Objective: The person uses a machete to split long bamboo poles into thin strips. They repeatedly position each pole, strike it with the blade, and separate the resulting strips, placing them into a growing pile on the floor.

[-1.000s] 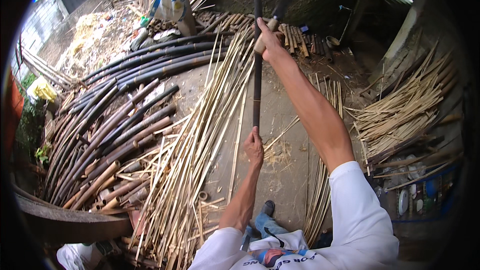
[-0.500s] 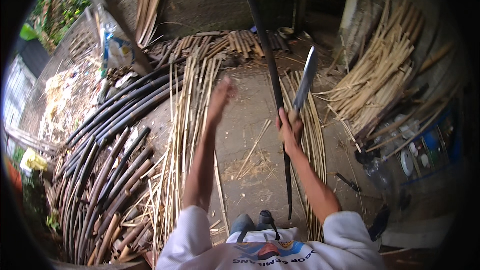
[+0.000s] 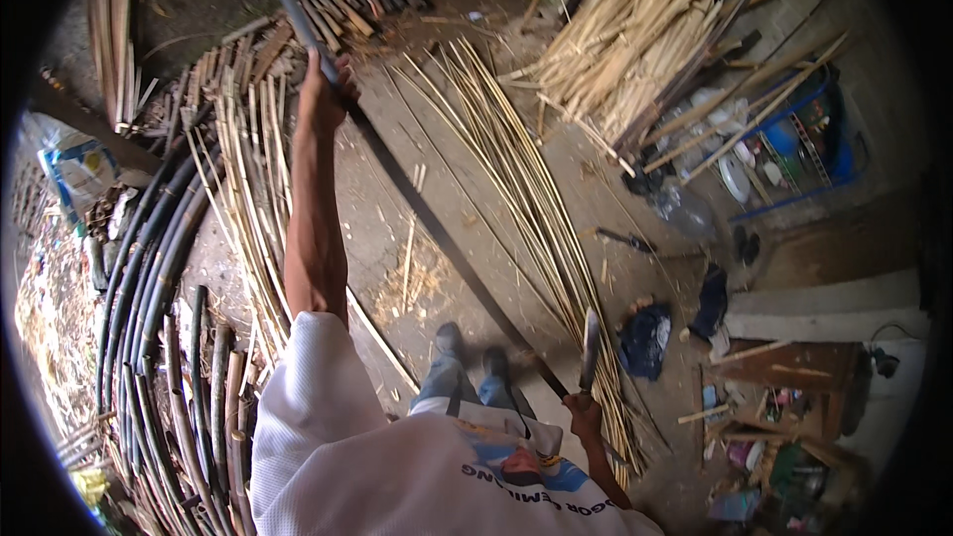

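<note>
A long dark bamboo pole (image 3: 427,210) slants across in front of me, from the upper left down to my right side. My left hand (image 3: 326,91), arm stretched forward, is closed around its upper part. My right hand (image 3: 586,414) is low beside my right hip, closed on the handle of a machete (image 3: 591,345) whose blade points up and away from me. The pole's lower end meets that hand; whether the fingers also grip it is hard to tell. Thin split bamboo strips (image 3: 521,174) lie on the ground just beyond the right hand.
More pale strips (image 3: 260,139) lie at the left, beside dark bamboo poles (image 3: 159,228). A heap of pale split bamboo (image 3: 635,30) is at the far right, near a blue crate (image 3: 809,144). Short bamboo pieces (image 3: 342,15) lie at the back. A dark cloth or bag (image 3: 645,339) is on the right.
My left hand, free before, now grips the pole's upper part. My right hand has moved down and back to my hip with the machete. The pole now slants, and the view has turned rightward.
</note>
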Demonstrator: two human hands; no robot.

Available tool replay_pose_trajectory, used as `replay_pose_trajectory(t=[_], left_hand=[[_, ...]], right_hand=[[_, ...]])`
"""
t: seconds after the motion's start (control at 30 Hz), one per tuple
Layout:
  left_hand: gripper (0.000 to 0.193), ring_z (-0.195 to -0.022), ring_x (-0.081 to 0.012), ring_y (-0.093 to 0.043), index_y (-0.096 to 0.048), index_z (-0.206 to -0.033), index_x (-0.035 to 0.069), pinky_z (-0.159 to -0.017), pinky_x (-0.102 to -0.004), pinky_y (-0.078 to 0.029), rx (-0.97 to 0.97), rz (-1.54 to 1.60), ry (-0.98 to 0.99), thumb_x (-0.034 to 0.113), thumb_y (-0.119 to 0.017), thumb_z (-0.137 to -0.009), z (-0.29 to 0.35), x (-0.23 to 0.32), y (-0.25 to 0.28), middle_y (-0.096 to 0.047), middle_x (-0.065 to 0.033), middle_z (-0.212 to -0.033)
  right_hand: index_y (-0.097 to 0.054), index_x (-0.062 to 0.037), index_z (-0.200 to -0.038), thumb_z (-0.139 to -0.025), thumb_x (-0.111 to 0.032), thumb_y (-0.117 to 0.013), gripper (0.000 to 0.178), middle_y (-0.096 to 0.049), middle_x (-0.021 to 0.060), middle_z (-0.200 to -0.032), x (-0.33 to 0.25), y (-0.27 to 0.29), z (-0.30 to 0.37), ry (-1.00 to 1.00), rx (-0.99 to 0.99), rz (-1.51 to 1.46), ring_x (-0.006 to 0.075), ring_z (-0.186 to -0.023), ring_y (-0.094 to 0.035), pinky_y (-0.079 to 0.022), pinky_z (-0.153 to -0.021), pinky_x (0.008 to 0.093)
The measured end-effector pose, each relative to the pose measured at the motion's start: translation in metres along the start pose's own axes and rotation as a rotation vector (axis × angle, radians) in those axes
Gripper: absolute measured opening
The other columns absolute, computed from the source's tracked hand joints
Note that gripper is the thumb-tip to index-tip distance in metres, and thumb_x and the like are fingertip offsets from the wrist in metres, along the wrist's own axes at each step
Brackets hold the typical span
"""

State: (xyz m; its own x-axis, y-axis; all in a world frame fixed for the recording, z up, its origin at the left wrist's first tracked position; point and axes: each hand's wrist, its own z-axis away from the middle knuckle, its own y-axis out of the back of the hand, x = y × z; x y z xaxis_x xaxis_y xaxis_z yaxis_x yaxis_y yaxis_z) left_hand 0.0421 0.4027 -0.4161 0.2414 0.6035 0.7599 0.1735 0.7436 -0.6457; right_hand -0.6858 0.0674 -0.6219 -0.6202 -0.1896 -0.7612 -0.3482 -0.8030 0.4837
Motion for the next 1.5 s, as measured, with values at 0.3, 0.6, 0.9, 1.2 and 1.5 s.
replay_pose_trajectory(t=[0.3,0.6,0.9,1.2,1.5], left_hand=[[0.065,-0.047,-0.0097,-0.037,-0.057,-0.063,0.000,-0.046,-0.0301,-0.030,0.920,-0.705,-0.485,0.055,-0.050,-0.098,0.064,-0.149,0.057,-0.042,-0.0016,-0.049],[0.063,-0.047,-0.0101,-0.037,-0.054,-0.063,0.002,-0.047,-0.0292,-0.028,0.868,-0.802,-0.683,0.050,-0.045,-0.102,0.085,-0.068,0.066,-0.041,-0.0011,-0.050],[0.072,-0.056,-0.0169,-0.048,-0.058,-0.086,0.002,-0.055,-0.0327,-0.039,0.730,-0.638,-0.262,0.063,-0.023,-0.101,0.199,-0.127,0.070,-0.050,-0.0053,-0.062],[0.097,-0.117,-0.0307,-0.050,-0.053,-0.129,-0.002,-0.103,-0.0426,-0.035,0.346,-0.680,-0.030,0.076,-0.010,-0.092,0.283,-0.145,0.082,-0.058,-0.0222,-0.123],[0.100,-0.138,-0.0353,-0.039,-0.016,-0.154,0.003,-0.115,-0.0508,-0.026,0.183,-0.757,-0.872,0.080,-0.022,-0.089,0.274,0.208,-0.153,-0.036,-0.0258,-0.151]], right_hand=[[-0.064,-0.0019,-0.095,-0.092,-0.024,-0.068,0.023,-0.062,0.0056,-0.068,-0.036,-0.062,-0.010,-0.447,0.132,-0.199,0.0144,-0.058,-0.063,-0.050,-0.052,0.0311],[-0.062,-0.0060,-0.092,-0.091,-0.033,-0.070,0.028,-0.057,0.0009,-0.071,-0.231,-0.120,-0.128,-0.228,-0.175,-0.500,0.0093,-0.058,-0.054,-0.050,-0.056,0.0284],[-0.066,-0.0052,-0.102,-0.088,-0.046,-0.071,0.044,-0.065,0.0017,-0.093,-0.524,-0.242,-0.154,0.350,-0.581,-0.695,0.0146,-0.091,-0.062,-0.047,-0.088,0.0288],[-0.064,-0.0075,-0.095,-0.094,-0.049,-0.062,0.041,-0.061,-0.0002,-0.081,-0.607,-0.277,-0.056,0.597,-0.691,-0.852,0.0098,-0.071,-0.051,-0.041,-0.070,0.0282],[-0.065,-0.0028,-0.099,-0.094,-0.042,-0.065,0.039,-0.069,0.0056,-0.089,-0.524,-0.268,-0.070,0.692,-0.632,-0.844,0.0121,-0.084,-0.064,-0.049,-0.075,0.0274]])
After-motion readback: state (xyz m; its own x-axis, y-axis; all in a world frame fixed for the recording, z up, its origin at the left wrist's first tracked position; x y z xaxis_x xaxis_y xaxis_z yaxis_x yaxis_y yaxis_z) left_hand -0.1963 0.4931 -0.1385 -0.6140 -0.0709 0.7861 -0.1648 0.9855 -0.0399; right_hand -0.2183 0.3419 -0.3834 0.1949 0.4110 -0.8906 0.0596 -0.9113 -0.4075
